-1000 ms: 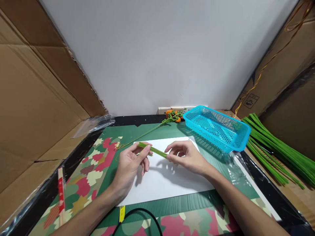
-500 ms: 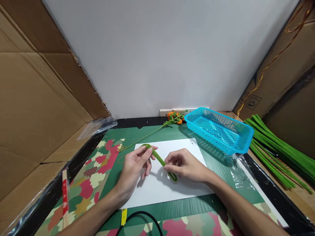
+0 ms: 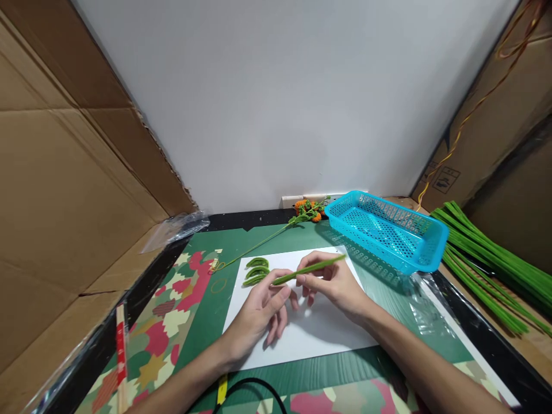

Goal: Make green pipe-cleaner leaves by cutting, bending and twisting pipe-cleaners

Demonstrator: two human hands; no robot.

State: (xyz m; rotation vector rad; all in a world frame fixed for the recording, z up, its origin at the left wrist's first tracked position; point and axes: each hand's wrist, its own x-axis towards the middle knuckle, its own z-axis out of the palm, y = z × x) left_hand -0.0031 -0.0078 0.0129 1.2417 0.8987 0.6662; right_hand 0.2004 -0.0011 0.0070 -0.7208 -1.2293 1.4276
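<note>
A fuzzy green pipe cleaner (image 3: 319,267), apparently folded lengthwise, is held above a white sheet of paper (image 3: 340,330), slanting up to the right. My left hand (image 3: 256,316) pinches its lower left end, thumb and index together and the other fingers loosely curled. Further along, my right hand (image 3: 334,286) grips it between thumb and fingers, and the far end sticks out past the knuckles. Just beyond my left fingers, several bent green pipe cleaner pieces (image 3: 257,270) lie on the paper's upper left corner.
A blue perforated basket (image 3: 383,233) stands at the back right. Orange flowers on a green stem (image 3: 305,211) lie behind the paper. Long green pipe cleaners (image 3: 495,259) are bunched at the far right. A black cable (image 3: 254,381) curves at the front edge, and cardboard walls (image 3: 64,190) flank the table.
The pipe cleaner has swung from slanting down to the right to slanting up to the right. My left hand has moved right, toward my right hand, uncovering the bent pieces.
</note>
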